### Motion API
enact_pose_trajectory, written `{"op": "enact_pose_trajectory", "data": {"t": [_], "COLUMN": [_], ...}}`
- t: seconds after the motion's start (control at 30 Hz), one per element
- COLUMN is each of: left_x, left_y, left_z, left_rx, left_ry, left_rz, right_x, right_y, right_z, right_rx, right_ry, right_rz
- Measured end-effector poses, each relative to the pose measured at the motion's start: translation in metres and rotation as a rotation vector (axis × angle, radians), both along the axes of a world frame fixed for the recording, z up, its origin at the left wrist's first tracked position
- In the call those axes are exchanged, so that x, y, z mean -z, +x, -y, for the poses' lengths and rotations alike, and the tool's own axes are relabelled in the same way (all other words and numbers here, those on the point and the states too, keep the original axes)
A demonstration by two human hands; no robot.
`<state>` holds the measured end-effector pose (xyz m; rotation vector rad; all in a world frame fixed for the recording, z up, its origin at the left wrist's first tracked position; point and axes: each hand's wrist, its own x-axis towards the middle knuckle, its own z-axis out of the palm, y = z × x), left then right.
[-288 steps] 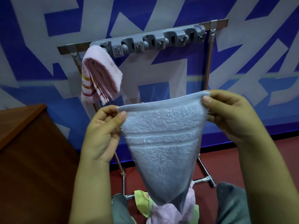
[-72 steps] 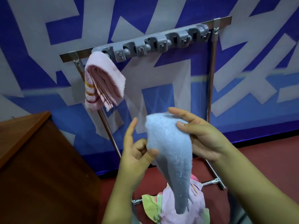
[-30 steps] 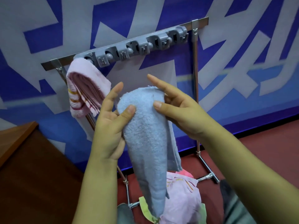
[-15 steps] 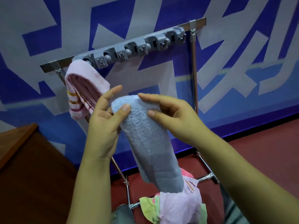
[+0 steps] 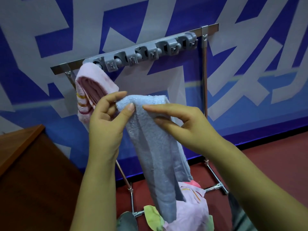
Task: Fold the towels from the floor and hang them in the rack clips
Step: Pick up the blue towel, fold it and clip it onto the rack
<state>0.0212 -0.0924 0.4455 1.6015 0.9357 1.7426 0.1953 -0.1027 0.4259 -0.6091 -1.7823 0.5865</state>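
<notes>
Held towel [image 5: 155, 147]: light blue. Hung towel [image 5: 93, 87]: pink, orange and red stripes. Clip strip [image 5: 150, 52]: grey. Wall [image 5: 250, 80]: blue-and-white pattern.

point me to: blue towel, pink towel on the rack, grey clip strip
blue towel [image 5: 155, 147]: head view, middle of the hanging folded length.
pink towel [image 5: 93, 87]: head view, its folded upper part.
grey clip strip [image 5: 141, 54]: head view, mid-strip between clips.

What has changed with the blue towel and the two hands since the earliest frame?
The blue towel, then stretched wide between both hands, is now gathered into a narrow hanging strip. The left hand pinches its top end with the thumb; the right hand has shifted onto its front near the top. The pink towel still hangs in the leftmost clip of the clip rail; the other clips stay empty.
</notes>
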Motion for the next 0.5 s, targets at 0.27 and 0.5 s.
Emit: {"op": "enact_pose_trajectory", "data": {"t": [0.27,0.5], "left_x": [-0.001,-0.002], "left_y": [0.004,0.008], "left_z": [0.003,0.006], "left_rx": [0.154,0.167], "left_ry": [0.101,0.094], "left_rz": [-0.005,-0.063], "right_x": [0.003,0.014], "right_y": [0.008,0.016], "right_z": [-0.001,-0.003], "right_rx": [0.151,0.217], "right_ry": [0.125,0.077], "right_rz": [-0.039,-0.036]}}
